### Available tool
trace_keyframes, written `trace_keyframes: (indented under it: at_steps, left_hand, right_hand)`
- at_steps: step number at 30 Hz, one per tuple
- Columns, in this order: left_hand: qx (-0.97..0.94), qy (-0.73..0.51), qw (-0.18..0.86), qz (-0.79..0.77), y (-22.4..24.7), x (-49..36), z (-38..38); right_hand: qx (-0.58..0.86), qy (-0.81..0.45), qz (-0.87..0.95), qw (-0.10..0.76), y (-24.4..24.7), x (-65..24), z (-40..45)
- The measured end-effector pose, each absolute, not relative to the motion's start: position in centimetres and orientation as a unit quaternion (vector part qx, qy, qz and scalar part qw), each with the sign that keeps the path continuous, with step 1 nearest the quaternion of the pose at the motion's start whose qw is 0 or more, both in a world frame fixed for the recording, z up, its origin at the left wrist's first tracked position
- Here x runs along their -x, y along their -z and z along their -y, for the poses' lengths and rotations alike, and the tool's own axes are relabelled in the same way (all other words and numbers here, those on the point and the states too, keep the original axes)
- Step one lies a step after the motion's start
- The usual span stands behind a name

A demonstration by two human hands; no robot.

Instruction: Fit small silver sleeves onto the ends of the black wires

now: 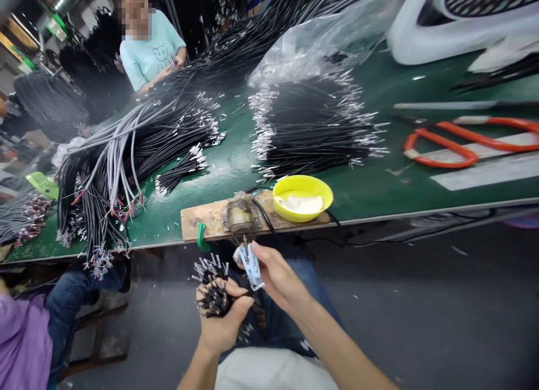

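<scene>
My left hand (223, 317) is wrapped round a bundle of short black cables (214, 297) whose stripped ends point up and toward me. Close beside it on the right, my right hand (272, 269) pinches a light blue clip (251, 266) just below the table edge. The clip's upper end is at the tip of a small motor-like device (241, 213), which is fixed on a wooden board (197, 219). Whether they touch is too small to tell. On the board's right part stands a yellow bowl (302, 196) with white material in it.
A green clamp (203, 237) grips the board's edge. Cable piles (311, 126) lie on the green table (362, 193), with orange-handled scissors (446, 146) at right. One person (151, 53) is across the table; another's purple sleeve (25, 339) shows at lower left.
</scene>
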State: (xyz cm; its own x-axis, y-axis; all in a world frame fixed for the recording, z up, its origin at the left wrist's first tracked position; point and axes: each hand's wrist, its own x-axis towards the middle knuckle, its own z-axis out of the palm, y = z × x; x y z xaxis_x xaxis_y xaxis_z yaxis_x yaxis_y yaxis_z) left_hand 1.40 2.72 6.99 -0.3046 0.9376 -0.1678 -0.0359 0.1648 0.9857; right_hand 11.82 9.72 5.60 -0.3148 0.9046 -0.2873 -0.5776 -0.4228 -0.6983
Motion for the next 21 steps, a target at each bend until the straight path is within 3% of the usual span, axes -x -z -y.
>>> trace_keyframes:
  at_steps: [21]
  left_hand:
    - [-0.41,-0.512,0.461,-0.598,-6.0,-1.0,-2.5]
  right_hand:
    - [0.392,-0.753,0.197,0.491,-4.4,-12.3,-9.0]
